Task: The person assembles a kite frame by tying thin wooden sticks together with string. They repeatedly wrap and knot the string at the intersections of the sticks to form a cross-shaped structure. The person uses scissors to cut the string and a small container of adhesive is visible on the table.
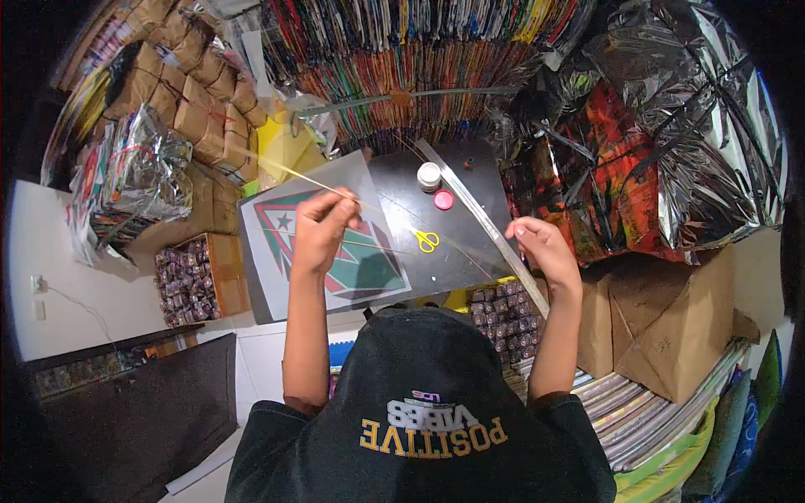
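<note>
My left hand (323, 225) is closed in a pinch on a thin bamboo stick (289, 171), raised above a kite sheet (369, 270) patterned in green, red and white with a dark star. Another slender stick (377, 246) lies across that sheet. Out to the right, past the table edge, my right hand (545, 251) has its fingers curled and pressed together; anything in them is too small to make out. Between the hands, yellow-handled scissors (426, 241) rest on the black table (482, 180). Farther back stand a white jar (428, 175) and its pink lid (444, 200).
A long metallic strip (480, 211) runs slantwise along the table's right side. Stacked folded sheets (394, 75) rise behind. Brown paper bundles (201, 117) and an open carton (225, 272) stand left; shiny plastic-wrapped packs (604, 159) and a cardboard box (671, 323) stand right.
</note>
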### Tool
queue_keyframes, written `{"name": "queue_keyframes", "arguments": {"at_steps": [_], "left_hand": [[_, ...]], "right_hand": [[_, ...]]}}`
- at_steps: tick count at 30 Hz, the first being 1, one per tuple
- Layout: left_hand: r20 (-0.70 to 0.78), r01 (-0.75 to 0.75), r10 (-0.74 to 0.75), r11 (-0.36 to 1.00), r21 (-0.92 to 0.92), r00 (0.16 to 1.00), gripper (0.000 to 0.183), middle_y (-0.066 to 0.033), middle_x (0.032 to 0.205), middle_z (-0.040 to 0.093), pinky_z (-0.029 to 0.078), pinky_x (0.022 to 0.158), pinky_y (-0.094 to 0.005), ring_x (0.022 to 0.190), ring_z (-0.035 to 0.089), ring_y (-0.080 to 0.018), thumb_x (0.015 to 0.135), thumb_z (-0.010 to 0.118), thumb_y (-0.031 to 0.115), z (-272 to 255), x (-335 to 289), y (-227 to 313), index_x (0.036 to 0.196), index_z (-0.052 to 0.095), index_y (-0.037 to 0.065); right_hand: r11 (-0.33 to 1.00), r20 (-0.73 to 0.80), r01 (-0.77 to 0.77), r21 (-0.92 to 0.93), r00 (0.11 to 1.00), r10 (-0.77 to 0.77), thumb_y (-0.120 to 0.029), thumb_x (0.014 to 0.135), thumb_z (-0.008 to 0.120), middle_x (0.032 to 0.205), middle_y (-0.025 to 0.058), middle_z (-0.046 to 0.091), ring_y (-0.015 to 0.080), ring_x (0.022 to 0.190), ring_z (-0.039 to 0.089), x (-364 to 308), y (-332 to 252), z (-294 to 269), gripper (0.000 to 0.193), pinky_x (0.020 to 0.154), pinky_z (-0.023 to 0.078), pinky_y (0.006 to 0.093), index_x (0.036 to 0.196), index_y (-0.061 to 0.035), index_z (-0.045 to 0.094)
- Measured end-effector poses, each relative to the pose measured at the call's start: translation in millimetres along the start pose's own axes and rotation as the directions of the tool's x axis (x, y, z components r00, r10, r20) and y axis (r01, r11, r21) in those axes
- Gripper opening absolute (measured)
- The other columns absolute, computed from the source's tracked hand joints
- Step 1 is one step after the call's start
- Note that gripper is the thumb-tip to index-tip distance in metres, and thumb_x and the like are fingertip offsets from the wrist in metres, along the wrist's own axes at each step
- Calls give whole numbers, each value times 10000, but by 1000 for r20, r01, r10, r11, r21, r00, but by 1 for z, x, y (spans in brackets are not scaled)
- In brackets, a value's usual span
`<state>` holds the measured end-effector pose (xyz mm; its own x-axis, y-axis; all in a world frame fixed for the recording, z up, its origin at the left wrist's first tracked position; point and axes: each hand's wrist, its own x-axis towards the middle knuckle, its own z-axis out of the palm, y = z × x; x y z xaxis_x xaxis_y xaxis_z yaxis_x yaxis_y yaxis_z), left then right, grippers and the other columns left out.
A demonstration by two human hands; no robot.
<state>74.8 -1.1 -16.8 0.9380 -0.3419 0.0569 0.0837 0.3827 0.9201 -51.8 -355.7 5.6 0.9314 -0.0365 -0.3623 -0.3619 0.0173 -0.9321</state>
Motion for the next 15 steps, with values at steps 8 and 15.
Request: {"name": "queue_keyframes", "arguments": {"at_steps": [8, 15], "left_hand": [[-224, -60, 4, 967, -247, 975, 158, -61, 940, 672, 527, 709, -287, 749, 605, -108, 973, 647, 97, 10, 10, -1, 1088, 668, -10], [-108, 44, -50, 997, -61, 993, 180, -71, 933, 681, 521, 692, -252, 742, 626, -114, 945, 681, 80, 64, 2, -14, 1073, 682, -45]], "right_hand": [[665, -22, 85, -742, 988, -151, -213, 890, 652, 1142, 207, 671, 375, 1078, 629, 21, 95, -19, 373, 947, 470, 387, 1174, 29, 643], [741, 17, 536, -404, 815, -580, -155, 980, 540, 1481, 204, 475, 307, 1419, 412, 37, 29, 87, 560, 1181, 269, 396, 1498, -18, 378]]}}
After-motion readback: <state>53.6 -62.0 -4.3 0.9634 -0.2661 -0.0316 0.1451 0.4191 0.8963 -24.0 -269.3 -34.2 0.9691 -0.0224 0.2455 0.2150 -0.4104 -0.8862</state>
